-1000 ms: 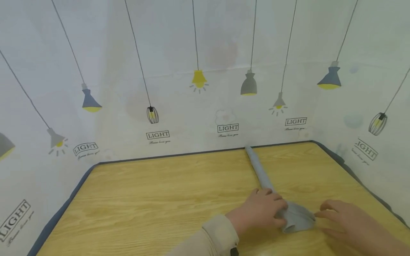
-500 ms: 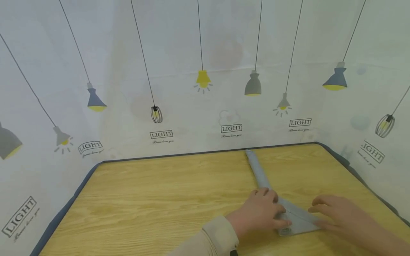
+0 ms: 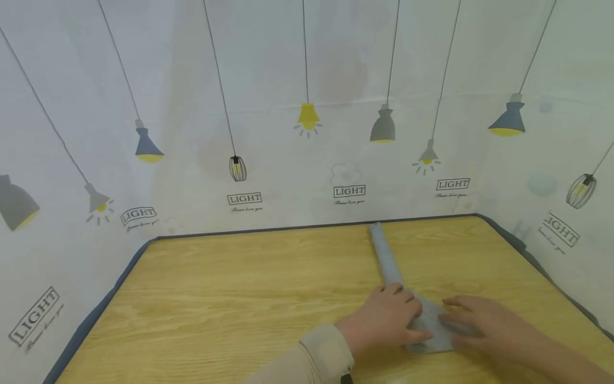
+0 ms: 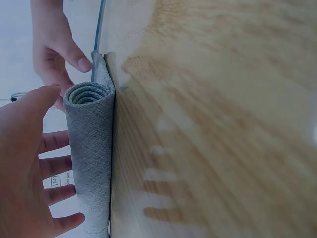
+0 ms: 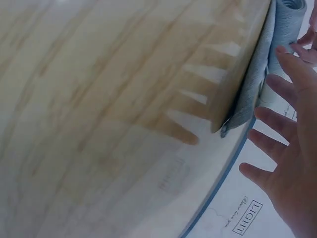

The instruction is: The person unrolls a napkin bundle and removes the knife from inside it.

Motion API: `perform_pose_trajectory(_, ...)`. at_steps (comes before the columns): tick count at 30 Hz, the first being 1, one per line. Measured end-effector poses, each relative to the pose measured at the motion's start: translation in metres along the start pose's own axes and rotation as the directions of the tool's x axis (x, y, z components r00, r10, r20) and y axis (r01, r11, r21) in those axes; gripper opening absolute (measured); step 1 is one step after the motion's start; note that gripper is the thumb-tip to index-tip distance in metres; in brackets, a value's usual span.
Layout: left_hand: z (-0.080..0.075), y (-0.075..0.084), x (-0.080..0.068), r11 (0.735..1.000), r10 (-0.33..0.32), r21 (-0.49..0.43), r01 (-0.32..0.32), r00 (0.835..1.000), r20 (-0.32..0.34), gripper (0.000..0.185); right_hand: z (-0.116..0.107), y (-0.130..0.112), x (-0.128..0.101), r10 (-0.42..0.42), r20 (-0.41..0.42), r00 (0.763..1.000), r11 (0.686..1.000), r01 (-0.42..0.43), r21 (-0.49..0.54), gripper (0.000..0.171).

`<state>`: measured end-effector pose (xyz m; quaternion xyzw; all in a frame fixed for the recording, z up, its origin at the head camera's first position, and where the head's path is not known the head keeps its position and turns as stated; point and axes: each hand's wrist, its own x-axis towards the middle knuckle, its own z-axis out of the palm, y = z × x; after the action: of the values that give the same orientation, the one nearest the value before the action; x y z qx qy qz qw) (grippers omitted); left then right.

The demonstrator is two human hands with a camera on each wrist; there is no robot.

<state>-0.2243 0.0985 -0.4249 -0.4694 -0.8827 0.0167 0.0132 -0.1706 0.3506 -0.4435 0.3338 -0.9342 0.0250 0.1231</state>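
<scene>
A grey-blue cloth [image 3: 387, 261] lies on the table, rolled into a long tube that runs back to the far edge. Its near right part is a loose flap [image 3: 434, 333]. My left hand [image 3: 384, 320] rests on the roll, thumb and spread fingers touching it. The left wrist view shows the spiral end of the roll [image 4: 90, 148] beside those fingers. My right hand [image 3: 494, 328] is over the flap's right edge. In the right wrist view its fingers [image 5: 271, 145] are spread, the forefinger close to the cloth [image 5: 252, 94].
The wood-grain table [image 3: 230, 293] is shiny and reflects the hands. A dark blue border [image 3: 268, 230] runs along its edges. Close behind and at both sides stand pale hangings [image 3: 268, 64] printed with lamps and lettering.
The right hand has moved left over the flap, which has gone from bunched to flatter and lies more under that hand. The left hand has stayed on the roll.
</scene>
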Motion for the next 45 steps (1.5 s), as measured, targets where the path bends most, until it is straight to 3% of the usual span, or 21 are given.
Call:
perform_pose_trajectory(4, 0.0, -0.001, -0.002, 1.0, -0.022, 0.012, 0.022, 1.0, 0.005, 0.047, 0.001, 0.0, -0.001, 0.073, 0.123, 0.99, 0.992, -0.086, 0.097, 0.047)
perform_pose_trajectory(8, -0.002, -0.003, -0.005, 0.999, -0.033, 0.019, 0.033, 0.999, 0.022, 0.05, 0.002, 0.002, 0.0, 0.13, 0.22, 0.967, 0.959, -0.179, 0.22, 0.052)
perform_pose_trajectory(14, -0.002, -0.006, -0.01, 0.999, -0.038, 0.004, 0.038, 0.999, 0.019, 0.05, 0.002, 0.009, 0.002, 0.118, 0.308, 0.944, 0.931, -0.213, 0.295, 0.057)
perform_pose_trajectory(19, -0.004, -0.008, -0.013, 0.998, -0.06, 0.011, 0.06, 0.998, 0.028, 0.05, 0.004, 0.013, 0.004, 0.087, 0.328, 0.941, 0.909, -0.21, 0.36, 0.056)
perform_pose_trajectory(27, 0.0, -0.018, -0.02, 0.998, -0.063, 0.015, 0.062, 0.998, 0.006, 0.049, 0.004, 0.015, 0.009, 0.08, 0.333, 0.94, 0.919, -0.199, 0.34, 0.055)
perform_pose_trajectory(37, -0.001, -0.032, -0.032, 0.999, -0.042, 0.008, 0.042, 0.997, 0.064, 0.044, 0.003, 0.015, 0.011, 0.097, 0.407, 0.908, 0.901, -0.254, 0.352, 0.055)
perform_pose_trajectory(39, -0.003, -0.035, -0.034, 0.999, -0.043, 0.012, 0.042, 0.996, 0.072, 0.044, 0.004, 0.016, 0.011, 0.085, 0.401, 0.912, 0.9, -0.243, 0.361, 0.055)
perform_pose_trajectory(45, -0.004, -0.04, -0.037, 0.999, -0.047, 0.009, 0.046, 0.996, 0.075, 0.054, 0.009, 0.022, 0.01, 0.005, 0.311, 0.95, 0.943, -0.108, 0.315, 0.055)
